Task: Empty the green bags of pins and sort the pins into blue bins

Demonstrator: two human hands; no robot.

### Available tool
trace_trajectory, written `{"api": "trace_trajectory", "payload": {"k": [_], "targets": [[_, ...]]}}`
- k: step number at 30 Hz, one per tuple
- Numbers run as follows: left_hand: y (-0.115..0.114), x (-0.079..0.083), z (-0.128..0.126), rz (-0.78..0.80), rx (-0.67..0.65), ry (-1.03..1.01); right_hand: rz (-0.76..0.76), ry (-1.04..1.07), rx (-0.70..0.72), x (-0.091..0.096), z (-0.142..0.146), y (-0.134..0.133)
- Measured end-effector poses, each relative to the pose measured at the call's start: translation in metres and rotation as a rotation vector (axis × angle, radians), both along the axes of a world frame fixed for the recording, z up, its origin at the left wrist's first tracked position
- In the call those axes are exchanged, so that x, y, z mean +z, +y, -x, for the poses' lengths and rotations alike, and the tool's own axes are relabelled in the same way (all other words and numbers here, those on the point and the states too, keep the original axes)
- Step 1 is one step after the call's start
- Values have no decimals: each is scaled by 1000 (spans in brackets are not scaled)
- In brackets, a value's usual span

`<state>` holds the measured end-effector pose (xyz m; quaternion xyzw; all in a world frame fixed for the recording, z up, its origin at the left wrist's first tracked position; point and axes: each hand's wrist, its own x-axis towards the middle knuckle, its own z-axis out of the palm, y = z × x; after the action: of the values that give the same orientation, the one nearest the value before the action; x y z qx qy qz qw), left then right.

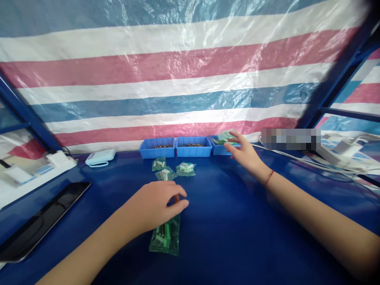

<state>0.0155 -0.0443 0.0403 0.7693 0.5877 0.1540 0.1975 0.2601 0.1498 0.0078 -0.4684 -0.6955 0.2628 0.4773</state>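
Observation:
My left hand [160,204] is over the table with its thumb and index finger apart, and nothing shows between them. Just below it lies a clear plastic bag [165,234] with green and metallic pieces inside, its upper end covered by the hand. My right hand [245,152] reaches to the right blue bin [219,149], fingers spread. By its fingertips is a pale plastic bag [225,135] at the top of that bin; the fingertips are slightly blurred. Beyond my left hand lie small bags of pale parts: one bag [159,163], another bag [165,174] and a third bag [186,169].
Two more blue bins, the left bin [157,152] and the middle bin [193,151], hold small metal parts. At left are a black tablet-like slab [44,221], a power strip [35,176] and a light-blue device [101,157]. White cables [291,155] and chargers [348,144] lie right.

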Motion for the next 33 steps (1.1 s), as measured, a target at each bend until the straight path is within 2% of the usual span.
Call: {"api": "trace_trajectory", "payload": {"k": [3,7,10,13,15,17,20,23,26,29,33], "targets": [[-7,2,13,116,-30,121,130,-22,-42,-7,-3,2],[-9,-1,17,213,-43,155,172,28,78,-4,6,-24],[-6,-3,15,273,-28,153,237,9,236,-3,19,-48],[-3,-4,16,276,-14,110,273,-101,481,-5,33,-75],[0,-5,18,292,-18,83,223,-214,616,-7,40,-93],[4,-5,18,275,-32,54,137,-314,689,-7,45,-109],[12,-10,10,115,-6,-72,73,-354,725,-7,50,-125],[19,-17,0,-16,99,-309,135,-260,707,-9,53,-128],[23,-22,-4,76,89,-536,224,-82,689,-12,55,-125],[25,-25,-2,150,24,-614,272,26,682,-15,56,-121],[28,-30,-2,4,70,-602,242,61,658,-18,56,-120]]}}
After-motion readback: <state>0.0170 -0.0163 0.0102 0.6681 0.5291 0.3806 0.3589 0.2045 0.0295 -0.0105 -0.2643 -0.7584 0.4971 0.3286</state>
